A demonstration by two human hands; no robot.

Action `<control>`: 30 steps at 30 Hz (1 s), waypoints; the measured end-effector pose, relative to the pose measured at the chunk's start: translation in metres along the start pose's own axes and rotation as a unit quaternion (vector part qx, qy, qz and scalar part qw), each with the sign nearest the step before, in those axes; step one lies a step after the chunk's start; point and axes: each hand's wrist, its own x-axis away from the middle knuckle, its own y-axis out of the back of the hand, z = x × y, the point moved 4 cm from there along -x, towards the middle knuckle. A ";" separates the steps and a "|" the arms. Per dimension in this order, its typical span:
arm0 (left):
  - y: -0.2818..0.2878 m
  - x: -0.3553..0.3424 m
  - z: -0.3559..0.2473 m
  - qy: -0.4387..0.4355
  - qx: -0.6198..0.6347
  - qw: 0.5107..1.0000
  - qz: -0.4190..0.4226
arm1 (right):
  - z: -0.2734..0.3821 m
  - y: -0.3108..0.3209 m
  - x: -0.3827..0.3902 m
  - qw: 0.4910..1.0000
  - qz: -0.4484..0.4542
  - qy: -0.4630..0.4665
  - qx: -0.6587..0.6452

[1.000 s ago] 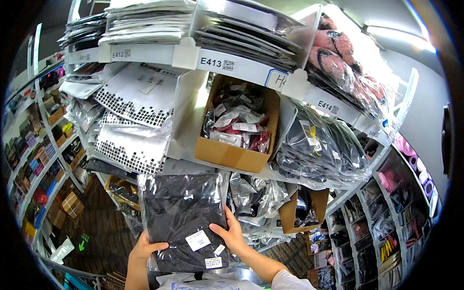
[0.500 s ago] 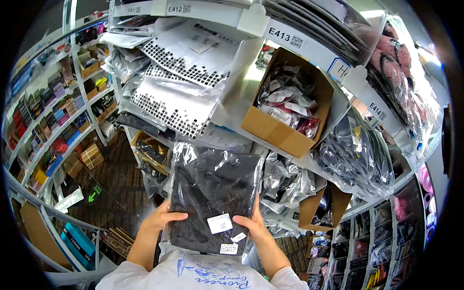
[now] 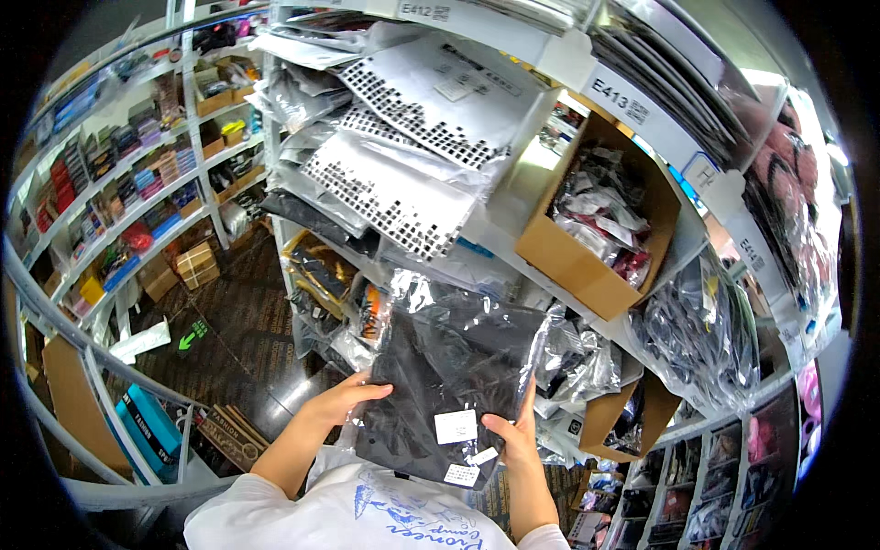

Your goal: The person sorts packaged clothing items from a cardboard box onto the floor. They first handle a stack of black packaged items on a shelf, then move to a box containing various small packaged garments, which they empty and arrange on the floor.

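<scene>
Both hands are clamping a dark, flat package (image 3: 431, 362), which is sitting between them just beyond the wearer's white shirt (image 3: 330, 504). Clock directions are running from the package's middle. The left hand (image 3: 339, 403) is gripping the edge near nine o'clock, its thumb pressing the upper face; the right hand (image 3: 520, 440) is gripping between four and five o'clock — its thumb pointing inward beside a white label (image 3: 456, 427). Much of the package is extending past both thumbs toward twelve.

The package is hiding most of the fingers, and its own underside is facing away. Glare is masking parts of its clear surface; the folded contents are proving hard to identify. The lower picture edge is cutting off the shirt.

The long axis is running roughly from seven to one o'clock — labelled end pointing toward the wearer. An open cardboard box (image 3: 573, 261) is standing toward one.
</scene>
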 end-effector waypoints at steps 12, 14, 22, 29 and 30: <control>0.014 0.011 0.001 0.005 -0.039 0.998 0.048 | 0.000 -0.017 -0.001 0.998 0.041 0.034 0.018; 0.026 0.016 -0.001 0.007 -0.061 0.998 0.017 | -0.011 -0.017 -0.009 0.996 0.057 0.025 0.069; 0.058 0.061 -0.040 -0.112 -0.028 0.975 -0.191 | -0.006 -0.045 -0.033 0.967 0.222 -0.061 0.108; 0.052 0.078 -0.071 -0.177 0.102 0.975 -0.091 | 0.150 -0.009 -0.080 0.601 -0.187 0.427 0.649; 0.032 0.080 -0.078 -0.192 0.114 0.969 -0.102 | 0.164 -0.010 -0.088 0.502 -0.230 0.436 0.711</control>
